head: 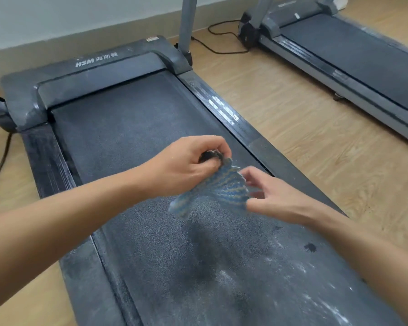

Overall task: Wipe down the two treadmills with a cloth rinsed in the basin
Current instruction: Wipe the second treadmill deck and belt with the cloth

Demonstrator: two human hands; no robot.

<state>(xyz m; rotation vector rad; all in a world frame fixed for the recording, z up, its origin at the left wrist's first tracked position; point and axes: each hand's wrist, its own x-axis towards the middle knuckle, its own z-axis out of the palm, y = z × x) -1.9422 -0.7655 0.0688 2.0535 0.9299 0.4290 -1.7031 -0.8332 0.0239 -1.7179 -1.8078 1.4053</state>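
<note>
wood floor [280, 102] surrounds the near treadmill [92, 67]. above its dusty belt [127, 128] the left grip [186, 168] pinches a bunched end of the blue cloth [222, 187], held in air. right grip [278, 198] touches its far edge; blur hides whether it clasps. a slack hold could drop the cloth into dust.

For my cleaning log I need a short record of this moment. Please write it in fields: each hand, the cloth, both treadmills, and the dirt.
left hand: grips the bunched end of the cloth
right hand: pinches the cloth's other edge
cloth: blue and yellow, spread between the two hands, held above the belt
near treadmill: under the hands, belt dusty
white streaks: on the belt, lower right
dark spot: on the belt, near the right forearm
far treadmill: upper right, on the wooden floor, no hand on it
</note>
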